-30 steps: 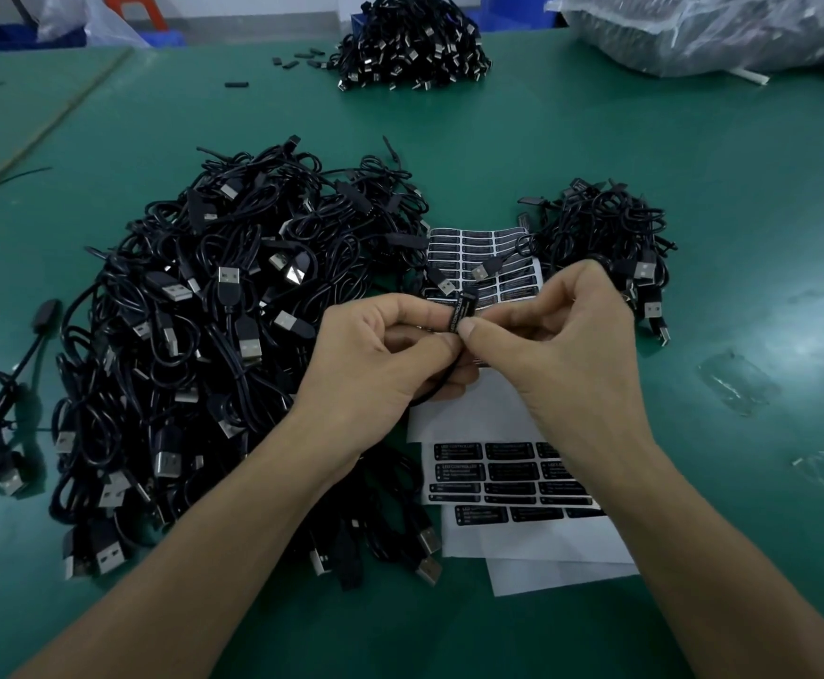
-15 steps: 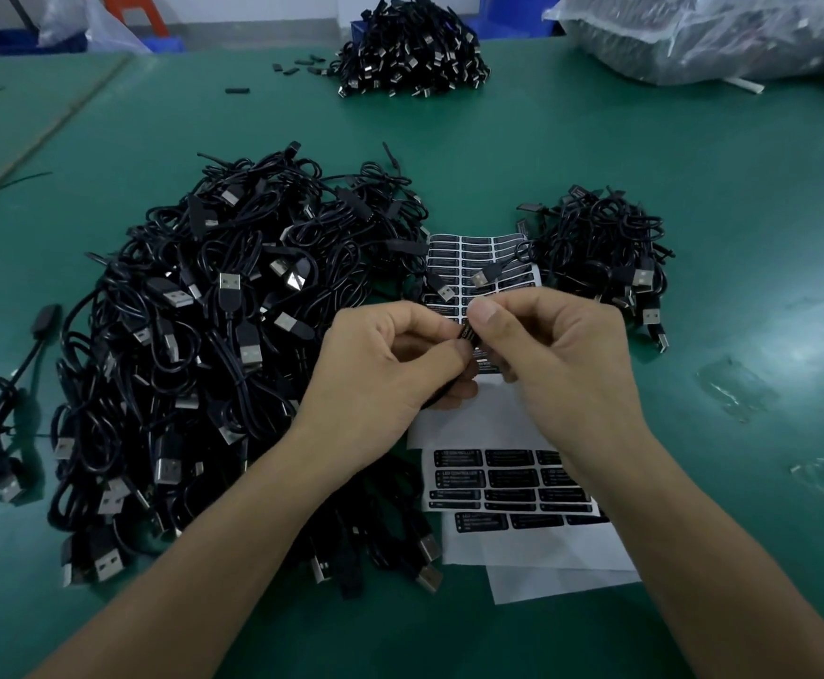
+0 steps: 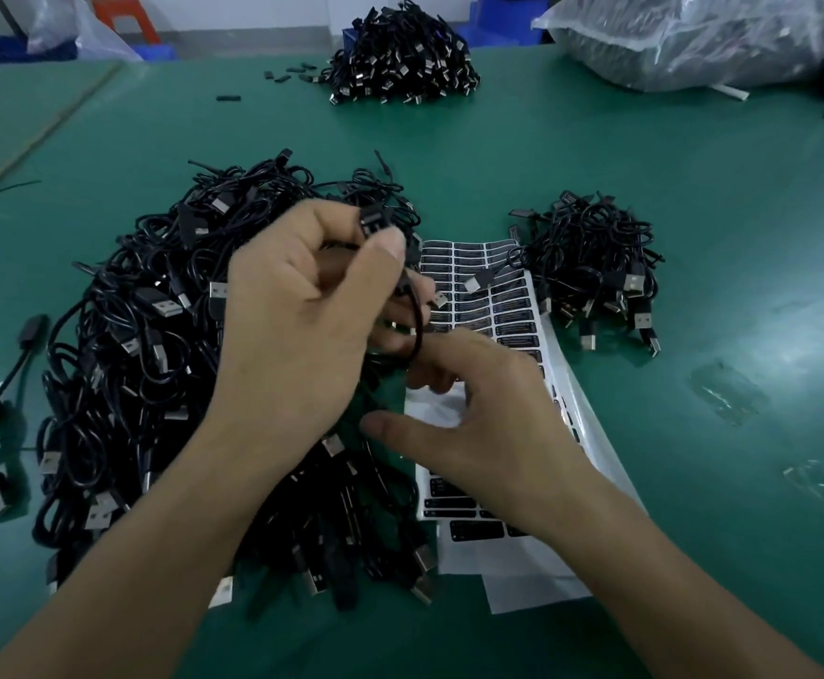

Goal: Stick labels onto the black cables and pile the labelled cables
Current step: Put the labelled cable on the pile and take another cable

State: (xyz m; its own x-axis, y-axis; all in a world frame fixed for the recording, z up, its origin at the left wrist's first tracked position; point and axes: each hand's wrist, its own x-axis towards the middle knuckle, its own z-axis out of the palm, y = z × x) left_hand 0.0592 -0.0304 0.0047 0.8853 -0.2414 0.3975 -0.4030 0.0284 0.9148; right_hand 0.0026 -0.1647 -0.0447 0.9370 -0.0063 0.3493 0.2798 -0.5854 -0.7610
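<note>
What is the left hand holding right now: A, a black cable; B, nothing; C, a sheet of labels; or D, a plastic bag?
A: the left hand pinches a black cable between thumb and fingers, and the cable's loop hangs down beside the label sheets.

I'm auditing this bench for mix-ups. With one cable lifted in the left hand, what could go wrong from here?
1. The left hand pinches the black cable over the big tangled pile; a slip could lose it among the others, far from the small pile.
2. Its hanging loop comes close to the right hand over the label sheet and might snag fingers or drag the sheet.
3. A USB plug lies on the sheet, covering labels.
</note>
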